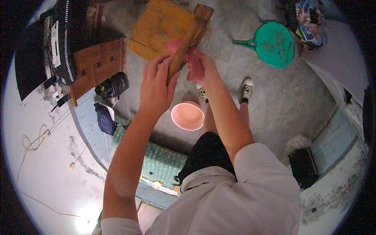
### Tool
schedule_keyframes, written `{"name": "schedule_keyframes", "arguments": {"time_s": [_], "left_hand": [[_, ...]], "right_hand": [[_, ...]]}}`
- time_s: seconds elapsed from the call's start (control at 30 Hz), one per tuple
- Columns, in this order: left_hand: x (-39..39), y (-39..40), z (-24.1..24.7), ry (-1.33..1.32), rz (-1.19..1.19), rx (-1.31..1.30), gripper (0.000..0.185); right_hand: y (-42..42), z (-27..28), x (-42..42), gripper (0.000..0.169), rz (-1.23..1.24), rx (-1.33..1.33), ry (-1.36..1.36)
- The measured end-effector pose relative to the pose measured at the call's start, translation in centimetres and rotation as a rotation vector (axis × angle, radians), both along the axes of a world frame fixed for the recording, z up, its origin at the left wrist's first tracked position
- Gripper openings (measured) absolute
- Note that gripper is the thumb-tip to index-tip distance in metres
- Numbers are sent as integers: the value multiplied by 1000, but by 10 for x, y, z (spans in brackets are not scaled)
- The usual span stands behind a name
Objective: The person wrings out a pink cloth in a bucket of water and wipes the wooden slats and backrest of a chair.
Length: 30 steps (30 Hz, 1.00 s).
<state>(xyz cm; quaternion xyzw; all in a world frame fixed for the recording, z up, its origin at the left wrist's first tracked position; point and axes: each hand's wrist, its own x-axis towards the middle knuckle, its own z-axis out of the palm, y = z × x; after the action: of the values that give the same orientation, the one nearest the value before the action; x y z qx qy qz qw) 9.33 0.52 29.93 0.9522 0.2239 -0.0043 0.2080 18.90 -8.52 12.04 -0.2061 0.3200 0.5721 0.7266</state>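
A worn wooden chair stands before me, its square yellow-brown seat [161, 28] beyond a darker wooden back rail [188, 44] that slants up to the right. My left hand [157, 83] grips the near end of this rail, thumb on one side and fingers on the other. In my right hand [207, 66] is a pink cloth [195, 70], bunched against the rail's right side. More pink cloth shows on the far side of the rail, above the seat. The rail hides part of the cloth and some of my right fingers.
A pink plastic basin [188, 116] sits on the concrete floor by my feet. To the right is a green round-seated chair [274, 44]. At left are a brown wooden cabinet [100, 60], a black bag [113, 85] and a white keyboard [55, 44].
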Motion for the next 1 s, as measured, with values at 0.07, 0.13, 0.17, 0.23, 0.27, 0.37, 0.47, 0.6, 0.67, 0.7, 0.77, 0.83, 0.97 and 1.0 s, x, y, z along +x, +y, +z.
{"name": "schedule_keyframes", "arguments": {"time_s": [0.07,0.13,0.17,0.23,0.27,0.37,0.47,0.6,0.67,0.7,0.77,0.83,0.97,1.0], "left_hand": [[8,-2,2,-10,-19,-9,48],[23,-4,1,-34,-64,-13,48],[23,-4,-1,-43,-78,-7,48],[13,-2,1,-40,-61,22,48],[8,-1,1,-27,-40,24,48],[6,-1,0,-22,-22,17,47],[10,0,0,-47,-36,14,46],[10,-1,3,4,-34,-56,46],[11,0,6,37,-36,-76,46],[10,0,6,44,-35,-69,46],[9,0,6,30,-36,-38,46],[15,-3,3,-31,-56,7,46],[8,0,-2,-7,-54,30,51],[4,1,-3,-9,-57,66,53]], "right_hand": [[0,-65,15,31,-20,103,-72],[10,-122,32,27,-47,-171,-162],[11,-139,30,26,-38,-309,-192],[18,-134,16,22,71,-285,-289],[18,-126,15,21,176,-267,-334],[8,-98,27,19,463,-225,-442],[5,-93,20,20,402,-233,-411],[3,-93,12,26,434,-303,-540],[6,-92,16,28,561,-361,-659],[8,-90,16,28,616,-384,-711],[9,-82,15,25,609,-375,-744],[6,-81,17,25,465,-286,-692],[-1,-13,-5,30,314,-150,-849],[-5,21,-6,29,345,-122,-785]]}}
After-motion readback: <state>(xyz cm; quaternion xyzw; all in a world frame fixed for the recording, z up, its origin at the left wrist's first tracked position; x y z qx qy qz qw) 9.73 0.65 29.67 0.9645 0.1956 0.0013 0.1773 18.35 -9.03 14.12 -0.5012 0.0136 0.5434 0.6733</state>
